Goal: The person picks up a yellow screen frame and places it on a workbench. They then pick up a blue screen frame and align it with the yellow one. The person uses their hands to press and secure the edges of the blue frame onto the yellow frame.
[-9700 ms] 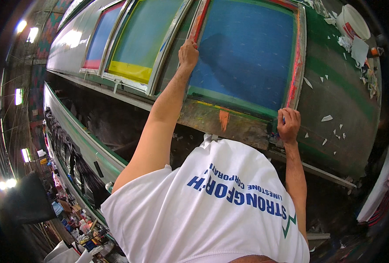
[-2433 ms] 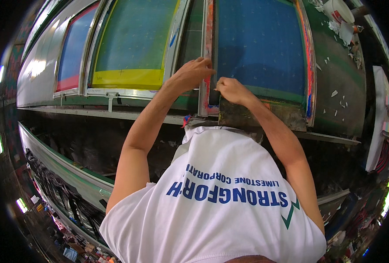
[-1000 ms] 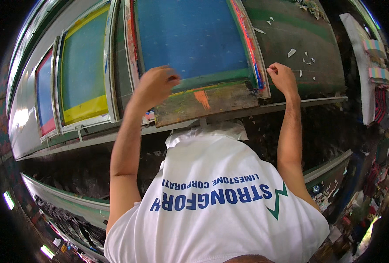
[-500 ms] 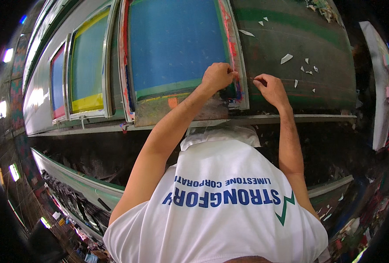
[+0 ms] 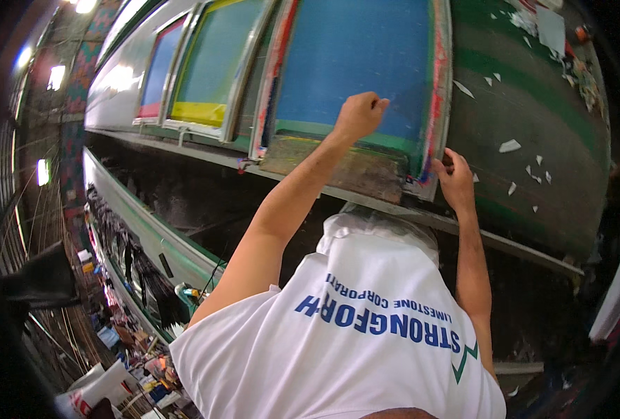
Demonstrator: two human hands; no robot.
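A screen-printing frame [image 5: 444, 91] with blue mesh [image 5: 355, 49] lies before me, its border smeared red and green. My left hand [image 5: 362, 115] hovers over the lower part of the mesh, fingers curled closed; what they pinch, if anything, is hidden. Beside the frame's lower right corner is my right hand [image 5: 456, 183], thumb and bent fingers apart, the thumb at the frame's outer edge; whether it touches is hard to tell. A stained brown board [image 5: 338, 167] lies along the frame's near end.
To the left stand a yellow-bordered screen [image 5: 198, 112] and a smaller pink-edged screen [image 5: 149, 110]. White scraps [image 5: 510, 146] dot the dark green table [image 5: 533, 202] on the right. A metal rail [image 5: 495, 244] runs along the table's near edge. Clutter [image 5: 128, 335] fills the lower left.
My view has turned, shifting the frame rightward in it. My left hand has moved from the frame's right edge inward over the mesh. My right hand has come close to the frame's corner.
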